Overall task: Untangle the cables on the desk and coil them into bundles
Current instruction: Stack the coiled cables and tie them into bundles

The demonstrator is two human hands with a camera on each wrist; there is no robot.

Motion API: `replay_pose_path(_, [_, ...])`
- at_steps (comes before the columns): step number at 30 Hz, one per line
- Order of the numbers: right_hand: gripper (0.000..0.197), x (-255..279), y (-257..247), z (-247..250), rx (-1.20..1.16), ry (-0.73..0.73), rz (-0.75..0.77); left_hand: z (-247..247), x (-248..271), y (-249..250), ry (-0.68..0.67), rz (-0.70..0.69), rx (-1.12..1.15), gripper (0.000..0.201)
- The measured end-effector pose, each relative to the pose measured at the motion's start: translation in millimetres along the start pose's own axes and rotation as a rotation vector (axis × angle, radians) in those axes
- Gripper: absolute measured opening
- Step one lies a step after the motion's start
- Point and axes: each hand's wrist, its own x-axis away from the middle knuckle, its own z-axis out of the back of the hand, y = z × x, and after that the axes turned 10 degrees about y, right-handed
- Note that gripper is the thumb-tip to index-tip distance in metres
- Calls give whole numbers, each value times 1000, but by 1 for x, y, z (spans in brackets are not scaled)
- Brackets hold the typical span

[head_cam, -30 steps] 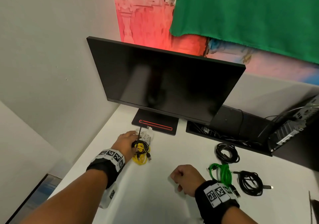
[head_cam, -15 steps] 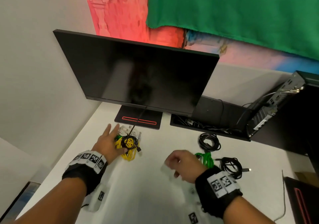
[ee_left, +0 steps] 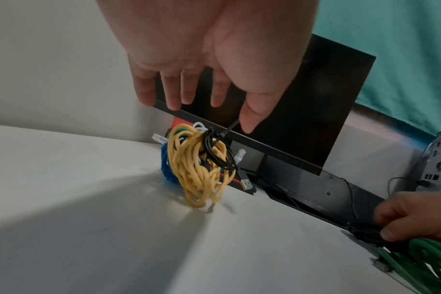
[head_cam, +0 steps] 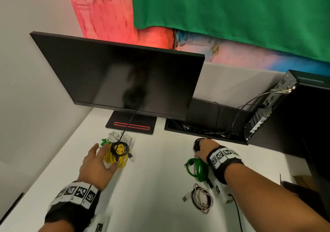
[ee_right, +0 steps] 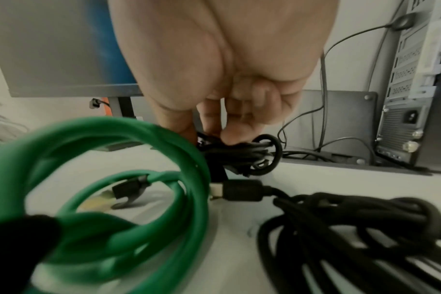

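At centre-left of the head view, the left hand (head_cam: 94, 163) hovers with fingers spread, holding nothing, just beside the yellow cable tangle (head_cam: 117, 155) on the white desk (head_cam: 157, 187). At centre-right, the right hand (head_cam: 205, 148) pinches a small black cable coil (ee_right: 247, 157), beside the green cable coil (head_cam: 198, 169).

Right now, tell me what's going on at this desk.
A person is sorting cables on a white desk in front of a dark monitor. The left hand is open beside a yellow cable tangle that has a black cable looped over it, holding nothing. The right hand pinches a small black coil near the back of the desk. A green coil and a white coil lie already bundled by the right arm.
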Motion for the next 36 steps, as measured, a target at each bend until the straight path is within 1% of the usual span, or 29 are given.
replay_pose_path(1, [14, 1, 4, -2, -30, 17, 1, 0, 4, 2, 21, -6, 24, 75])
replay_pose_path(3, [12, 3, 12, -2, -52, 98, -2, 0, 12, 9, 66, -26, 86, 69])
replay_pose_path(6, [19, 13, 24, 9, -109, 212, -35, -2, 22, 23, 98, -90, 143, 60])
replay_pose_path(8, [15, 24, 31, 18, -267, 260, -25, -4, 26, 34, 92, -159, 187, 53])
replay_pose_path(9, [12, 32, 34, 22, -387, 283, -14, -4, 28, 40, 63, -190, 221, 50])
replay_pose_path(10, [12, 41, 36, 26, -541, 293, -2, -5, 30, 48, 8, -203, 271, 48])
replay_pose_path(11, [14, 50, 34, 30, -728, 282, 8, -5, 32, 57, -75, -184, 346, 46])
replay_pose_path(12, [17, 61, 28, 33, -926, 253, 14, -5, 34, 68, -180, -137, 446, 46])
replay_pose_path(14, [19, 80, 11, 29, -1276, 142, -10, -8, 40, 90, -398, -10, 640, 52])
replay_pose_path(15, [19, 86, 2, 23, -1425, 70, -37, -11, 43, 101, -498, 65, 711, 56])
replay_pose_path(16, [20, 90, -8, 14, -1556, -13, -71, -16, 46, 112, -591, 153, 780, 55])
replay_pose_path(17, [20, 92, -17, 4, -1647, -95, -100, -20, 50, 121, -672, 243, 864, 50])
replay_pose_path(18, [22, 94, -25, -5, -1679, -155, -124, -25, 54, 129, -718, 326, 955, 42])
replay_pose_path(19, [24, 96, -32, -15, -1662, -184, -149, -29, 57, 134, -717, 396, 1037, 33])
replay_pose_path(20, [26, 98, -36, -22, -1622, -189, -177, -32, 60, 139, -683, 453, 1096, 23])
replay_pose_path(22, [30, 102, -36, -33, -1506, -162, -210, -37, 63, 142, -583, 502, 1120, 6])
replay_pose_path(23, [30, 104, -33, -36, -1421, -153, -188, -39, 65, 142, -547, 502, 1114, 2])
replay_pose_path(25, [23, 106, -20, -37, -1213, -118, -113, -40, 67, 138, -497, 497, 1138, 8])
replay_pose_path(26, [17, 105, -10, -35, -1138, -63, -107, -40, 67, 135, -473, 504, 1163, 11])
replay_pose_path(28, [11, 97, 18, -29, -1058, 138, -161, -39, 68, 128, -451, 509, 1188, 13])
replay_pose_path(30, [15, 85, 53, -24, -887, 363, -290, -36, 70, 120, -462, 494, 1202, 11])
replay_pose_path(31, [15, 79, 69, -24, -750, 412, -361, -35, 71, 116, -469, 485, 1210, 9])
replay_pose_path(32, [19, 76, 82, -27, -591, 407, -414, -34, 72, 112, -474, 480, 1218, 8])
replay_pose_path(34, [32, 72, 97, -37, -280, 273, -449, -33, 74, 106, -477, 485, 1218, 11])
replay_pose_path(35, [36, 72, 99, -41, -174, 199, -437, -33, 74, 103, -472, 494, 1218, 13])
replay_pose_path(36, [38, 72, 101, -46, -122, 150, -424, -33, 75, 100, -464, 508, 1224, 15])
